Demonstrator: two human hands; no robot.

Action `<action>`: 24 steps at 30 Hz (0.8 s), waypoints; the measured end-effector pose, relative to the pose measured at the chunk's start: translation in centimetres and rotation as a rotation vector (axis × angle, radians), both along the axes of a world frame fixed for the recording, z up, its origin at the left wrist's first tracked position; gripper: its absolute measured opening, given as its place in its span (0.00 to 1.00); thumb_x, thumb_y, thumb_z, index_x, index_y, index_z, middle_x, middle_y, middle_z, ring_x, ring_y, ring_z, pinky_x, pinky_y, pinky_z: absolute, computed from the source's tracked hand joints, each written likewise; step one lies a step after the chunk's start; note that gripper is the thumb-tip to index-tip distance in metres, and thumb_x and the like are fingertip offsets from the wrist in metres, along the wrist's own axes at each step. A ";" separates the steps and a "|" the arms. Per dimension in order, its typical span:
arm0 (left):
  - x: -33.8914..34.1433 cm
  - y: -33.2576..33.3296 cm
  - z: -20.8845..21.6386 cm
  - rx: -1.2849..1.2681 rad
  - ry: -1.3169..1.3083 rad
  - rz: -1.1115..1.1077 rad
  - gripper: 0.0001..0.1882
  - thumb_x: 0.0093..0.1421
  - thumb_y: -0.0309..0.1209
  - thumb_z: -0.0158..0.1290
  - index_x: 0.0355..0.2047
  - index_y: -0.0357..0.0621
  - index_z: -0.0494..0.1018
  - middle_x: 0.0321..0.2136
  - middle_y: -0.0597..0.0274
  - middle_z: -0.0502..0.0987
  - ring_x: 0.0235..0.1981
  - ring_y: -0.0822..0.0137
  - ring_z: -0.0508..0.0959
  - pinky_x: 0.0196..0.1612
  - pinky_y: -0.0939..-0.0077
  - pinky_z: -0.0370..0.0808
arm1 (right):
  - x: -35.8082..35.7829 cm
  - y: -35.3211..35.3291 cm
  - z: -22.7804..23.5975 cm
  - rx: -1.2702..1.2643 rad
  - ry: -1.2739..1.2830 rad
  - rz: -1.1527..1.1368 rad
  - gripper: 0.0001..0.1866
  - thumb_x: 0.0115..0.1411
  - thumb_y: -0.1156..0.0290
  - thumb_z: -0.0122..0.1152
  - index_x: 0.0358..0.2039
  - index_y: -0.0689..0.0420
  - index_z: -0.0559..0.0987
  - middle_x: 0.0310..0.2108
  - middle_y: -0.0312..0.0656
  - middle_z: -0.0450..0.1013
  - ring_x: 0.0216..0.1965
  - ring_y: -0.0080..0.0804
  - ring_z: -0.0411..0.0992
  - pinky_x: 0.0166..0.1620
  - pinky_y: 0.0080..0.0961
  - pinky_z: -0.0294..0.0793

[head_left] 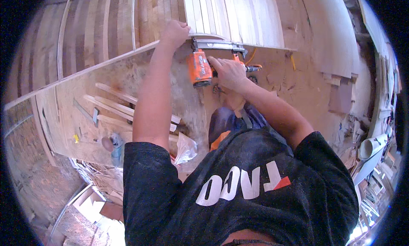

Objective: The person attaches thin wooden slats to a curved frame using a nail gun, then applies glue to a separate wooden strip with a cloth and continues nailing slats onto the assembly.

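My right hand (232, 73) is wrapped around the handle of an orange nail gun (199, 69). The gun's long grey magazine lies along the front edge of a slatted wood panel (238, 18). At that same edge, left of the gun, my left hand (174, 34) is closed with its fingertips on a thin wooden strip (206, 35). The strip bows slightly along the panel's edge. What lies inside the left fingers is partly hidden.
Striped wood panels (93, 33) extend to the far left. Below them, loose wooden sticks (113, 105), a metal square (94, 116), a sanding tool (111, 143) and a clear plastic bag (185, 148) lie on a board. An air hose (252, 56) runs beside the gun. Plywood sheets (330, 28) stand right.
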State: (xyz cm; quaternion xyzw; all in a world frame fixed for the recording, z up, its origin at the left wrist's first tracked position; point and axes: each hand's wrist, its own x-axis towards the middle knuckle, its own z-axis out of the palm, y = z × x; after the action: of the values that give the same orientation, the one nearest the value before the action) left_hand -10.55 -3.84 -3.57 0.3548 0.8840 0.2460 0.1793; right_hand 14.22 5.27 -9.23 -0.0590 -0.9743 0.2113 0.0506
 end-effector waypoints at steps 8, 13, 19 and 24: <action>1.1 1.0 -0.4 -0.063 0.065 0.094 0.14 0.55 0.33 0.55 0.36 0.37 0.83 0.38 0.41 0.81 0.44 0.44 0.80 0.51 0.50 0.74 | 7.4 9.5 7.5 -0.212 -0.174 -0.350 0.31 0.58 0.55 0.65 0.63 0.44 0.73 0.52 0.51 0.79 0.54 0.56 0.76 0.54 0.50 0.76; 3.4 -2.4 -2.6 0.334 0.330 0.420 0.19 0.55 0.33 0.57 0.47 0.40 0.81 0.47 0.47 0.77 0.54 0.47 0.75 0.59 0.45 0.67 | 12.8 18.5 11.2 0.049 -0.389 -0.930 0.27 0.65 0.49 0.60 0.58 0.53 0.76 0.50 0.57 0.79 0.55 0.58 0.76 0.55 0.49 0.75; 3.3 -6.9 -3.0 0.337 0.529 0.733 0.27 0.56 0.40 0.62 0.55 0.41 0.78 0.55 0.47 0.71 0.60 0.46 0.69 0.62 0.43 0.63 | 18.9 38.6 17.4 0.070 0.242 -0.897 0.29 0.55 0.60 0.77 0.52 0.63 0.77 0.46 0.45 0.78 0.46 0.37 0.75 0.53 0.35 0.75; 4.9 -6.1 -2.1 0.268 0.466 0.798 0.34 0.57 0.46 0.63 0.59 0.39 0.75 0.62 0.45 0.67 0.65 0.44 0.65 0.67 0.39 0.58 | 4.7 39.2 31.9 0.066 0.090 -0.754 0.27 0.52 0.63 0.78 0.49 0.62 0.81 0.43 0.40 0.80 0.42 0.33 0.76 0.50 0.31 0.74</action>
State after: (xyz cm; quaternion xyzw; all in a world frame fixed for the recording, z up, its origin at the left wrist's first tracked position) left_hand -5.63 -9.93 -5.70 0.0533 0.9283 0.3214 -0.1795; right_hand 18.91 44.47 22.67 -0.4025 -0.8873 0.1484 0.1693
